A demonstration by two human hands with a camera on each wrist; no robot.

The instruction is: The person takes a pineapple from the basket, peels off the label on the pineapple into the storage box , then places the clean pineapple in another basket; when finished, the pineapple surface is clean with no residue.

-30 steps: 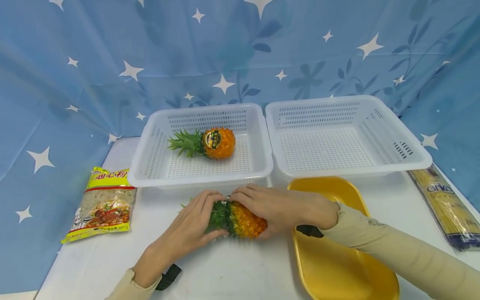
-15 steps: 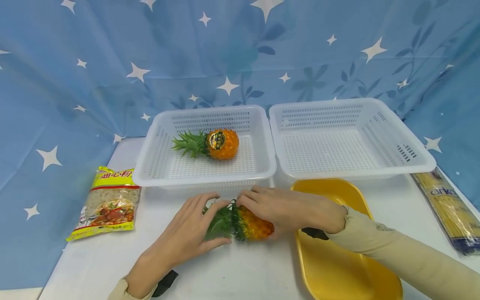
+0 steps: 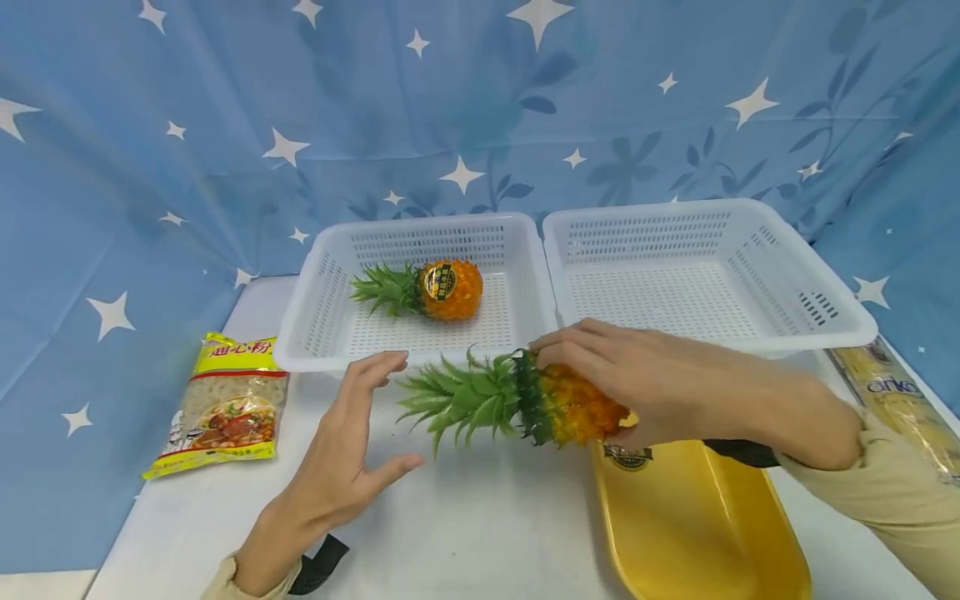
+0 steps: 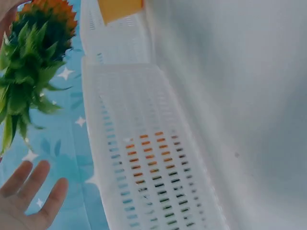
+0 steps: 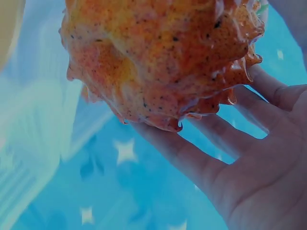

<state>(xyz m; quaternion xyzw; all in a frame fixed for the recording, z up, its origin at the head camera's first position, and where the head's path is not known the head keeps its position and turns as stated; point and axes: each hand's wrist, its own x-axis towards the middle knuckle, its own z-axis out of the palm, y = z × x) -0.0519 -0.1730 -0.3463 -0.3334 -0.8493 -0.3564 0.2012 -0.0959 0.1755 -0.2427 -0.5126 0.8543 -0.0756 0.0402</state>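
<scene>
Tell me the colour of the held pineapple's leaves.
Green; the leaves show best in the head view.

Held pineapple [image 3: 536, 402] rough, shiny; yellow tub [image 3: 675, 517] smooth glossy plastic; backdrop [image 3: 360, 92] cloth.

bag [image 3: 225, 408] reads "通心粉", pack [image 3: 897, 400] "arko" (seemingly).

A spiky orange pineapple [image 3: 453, 292] lies in a white rectangular plastic basket [image 3: 495, 304]; a second such basket [image 3: 660, 296] stands just right. Before them (crown pointing left) is another spiky orange pineapple [image 3: 513, 396], with an oblong yellow plastic basin [image 3: 682, 517] to the right, a yellow-trimmed plastic food packet [image 3: 228, 408] left.
</scene>
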